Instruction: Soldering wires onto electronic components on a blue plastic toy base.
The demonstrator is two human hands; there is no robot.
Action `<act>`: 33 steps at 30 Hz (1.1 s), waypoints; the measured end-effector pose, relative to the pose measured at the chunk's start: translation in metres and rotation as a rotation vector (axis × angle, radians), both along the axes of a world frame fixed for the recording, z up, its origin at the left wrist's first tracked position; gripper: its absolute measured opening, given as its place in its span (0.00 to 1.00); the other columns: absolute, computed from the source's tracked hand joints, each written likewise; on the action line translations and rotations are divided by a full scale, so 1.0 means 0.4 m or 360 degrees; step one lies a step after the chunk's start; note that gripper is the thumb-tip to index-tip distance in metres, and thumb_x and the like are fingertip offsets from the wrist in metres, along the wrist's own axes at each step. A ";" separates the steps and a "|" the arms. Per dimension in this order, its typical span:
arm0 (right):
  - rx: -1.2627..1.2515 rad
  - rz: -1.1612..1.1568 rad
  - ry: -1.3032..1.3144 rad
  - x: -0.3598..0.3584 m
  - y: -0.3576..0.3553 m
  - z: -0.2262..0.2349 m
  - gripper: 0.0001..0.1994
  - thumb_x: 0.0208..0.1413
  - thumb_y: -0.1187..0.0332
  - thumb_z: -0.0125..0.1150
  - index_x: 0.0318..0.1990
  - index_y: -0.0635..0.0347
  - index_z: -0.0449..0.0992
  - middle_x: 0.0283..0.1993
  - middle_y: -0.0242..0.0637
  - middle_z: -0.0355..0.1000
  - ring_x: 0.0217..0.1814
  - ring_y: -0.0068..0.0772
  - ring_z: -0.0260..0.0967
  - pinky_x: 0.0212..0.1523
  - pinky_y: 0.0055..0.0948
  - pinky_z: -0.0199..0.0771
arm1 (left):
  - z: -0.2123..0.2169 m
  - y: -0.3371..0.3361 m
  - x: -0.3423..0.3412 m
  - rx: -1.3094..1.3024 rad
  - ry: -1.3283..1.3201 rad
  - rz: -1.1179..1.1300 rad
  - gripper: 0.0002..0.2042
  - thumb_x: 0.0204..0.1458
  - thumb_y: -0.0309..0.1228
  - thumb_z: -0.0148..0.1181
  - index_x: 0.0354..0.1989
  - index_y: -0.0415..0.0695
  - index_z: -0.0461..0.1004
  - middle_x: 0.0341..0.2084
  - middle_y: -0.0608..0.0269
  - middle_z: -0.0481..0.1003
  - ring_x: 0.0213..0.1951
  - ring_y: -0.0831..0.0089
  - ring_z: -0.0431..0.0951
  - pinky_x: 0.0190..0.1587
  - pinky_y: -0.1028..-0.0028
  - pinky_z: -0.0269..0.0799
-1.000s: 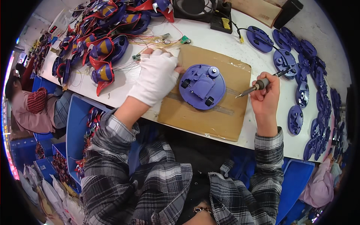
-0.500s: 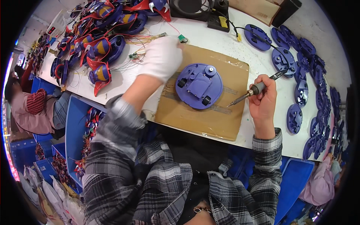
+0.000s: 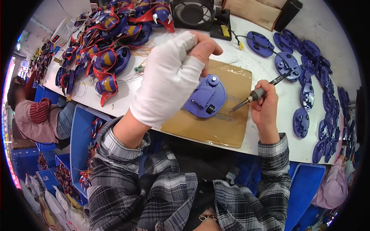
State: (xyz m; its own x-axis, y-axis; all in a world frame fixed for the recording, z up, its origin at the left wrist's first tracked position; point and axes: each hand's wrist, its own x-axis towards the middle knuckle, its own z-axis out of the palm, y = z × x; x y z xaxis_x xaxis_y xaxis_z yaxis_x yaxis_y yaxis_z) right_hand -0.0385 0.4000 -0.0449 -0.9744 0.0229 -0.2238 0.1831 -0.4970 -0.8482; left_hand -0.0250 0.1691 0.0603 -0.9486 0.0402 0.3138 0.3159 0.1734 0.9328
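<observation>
My left hand (image 3: 165, 79), in a white glove with bare fingertips, is raised above the left part of the cardboard. Its thumb and fingers are pinched together, and a thin grey wire (image 3: 229, 63) juts out to their right. My bare right hand (image 3: 265, 106) grips a soldering iron (image 3: 256, 94) like a pen, its tip pointing down-left over the cardboard's right side. Between the hands, a round purple plastic base (image 3: 208, 98) with small black wheels lies on the cardboard sheet (image 3: 204, 133). My left hand hides part of that base.
Purple and red toy shells (image 3: 108, 59) with loose wires pile up at the left. Many purple bases (image 3: 307, 96) line the right side. A black fan (image 3: 192, 14) and the iron's stand (image 3: 221, 29) are at the back. A blue bin (image 3: 79, 134) stands beside the table; a co-worker (image 3: 40, 115) sits at far left.
My left hand has come up and back toward me from the green board at the table's back, now with a thin wire showing at its fingers. The iron has shifted slightly left.
</observation>
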 end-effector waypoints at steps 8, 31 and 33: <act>-0.0077 0.0011 -0.0009 0.019 -0.014 0.030 0.10 0.56 0.64 0.49 0.27 0.59 0.68 0.12 0.23 0.51 0.10 0.15 0.41 0.12 0.18 0.43 | -0.004 -0.004 -0.004 0.0122 -0.0100 -0.0150 0.28 0.61 0.50 0.38 0.23 0.38 0.72 0.11 0.73 0.62 0.16 0.86 0.58 0.19 0.83 0.50; -0.0181 -0.0039 0.0033 -0.032 0.036 0.007 0.11 0.56 0.62 0.51 0.27 0.58 0.68 0.10 0.20 0.49 0.09 0.14 0.39 0.14 0.19 0.44 | -0.143 0.016 0.039 -0.1069 0.0811 0.0109 0.18 0.36 0.23 0.65 0.40 0.45 0.74 0.39 0.59 0.72 0.44 0.61 0.70 0.45 0.65 0.67; -0.0171 -0.0088 0.0010 -0.038 0.045 0.013 0.11 0.56 0.62 0.52 0.27 0.58 0.68 0.10 0.20 0.48 0.09 0.14 0.38 0.14 0.19 0.44 | -0.145 0.046 0.008 -0.1199 0.0926 0.0019 0.20 0.36 0.24 0.65 0.43 0.46 0.74 0.41 0.59 0.72 0.46 0.60 0.70 0.47 0.64 0.66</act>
